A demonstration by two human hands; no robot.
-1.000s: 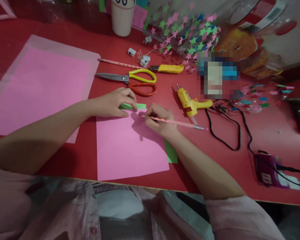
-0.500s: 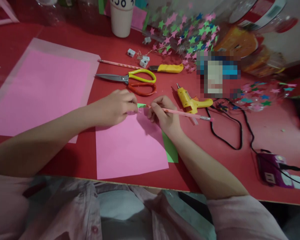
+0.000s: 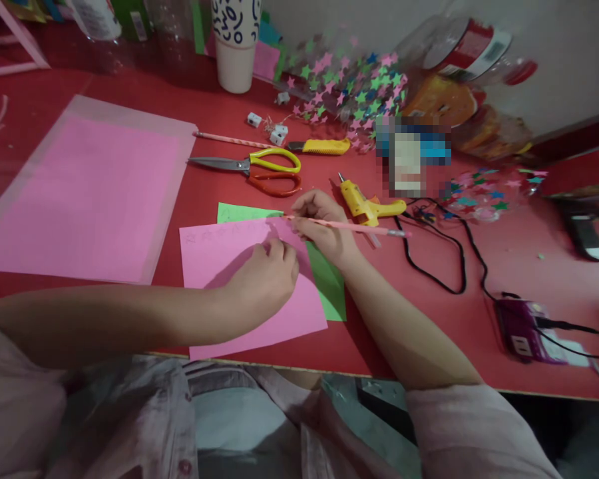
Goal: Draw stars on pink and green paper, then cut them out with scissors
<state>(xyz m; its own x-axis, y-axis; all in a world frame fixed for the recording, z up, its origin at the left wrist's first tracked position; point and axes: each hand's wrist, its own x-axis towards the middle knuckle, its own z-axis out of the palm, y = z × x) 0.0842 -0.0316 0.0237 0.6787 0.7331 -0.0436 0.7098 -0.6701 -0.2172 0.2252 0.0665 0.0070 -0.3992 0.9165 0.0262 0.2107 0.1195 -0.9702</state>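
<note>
My right hand (image 3: 329, 234) holds a pink patterned pencil (image 3: 367, 228) slanted low over the top right of a pink paper sheet (image 3: 214, 266); the eraser end points right. My left hand (image 3: 272, 274) is over the sheet's right half with its fingers curled together; whatever may be in them is hidden. A row of faint pencilled shapes, like small stars, runs along the sheet's upper edge. Beneath the pink sheet lies green paper (image 3: 329, 293), which shows at the top and right.
Beyond the hands lie scissors (image 3: 274, 159), a second pencil (image 3: 234, 140), a yellow cutter (image 3: 324, 146) and a yellow glue gun (image 3: 369, 207) with a black cord. Larger pink sheets (image 3: 110, 193) lie at left. Star strings (image 3: 359, 93), a white cup (image 3: 235, 63) and bottles stand behind.
My left hand has moved from the sheet's top edge down and right, uncovering the pencilled row and green strip. My right hand has lifted the pencil tip from where it touched near the top edge.
</note>
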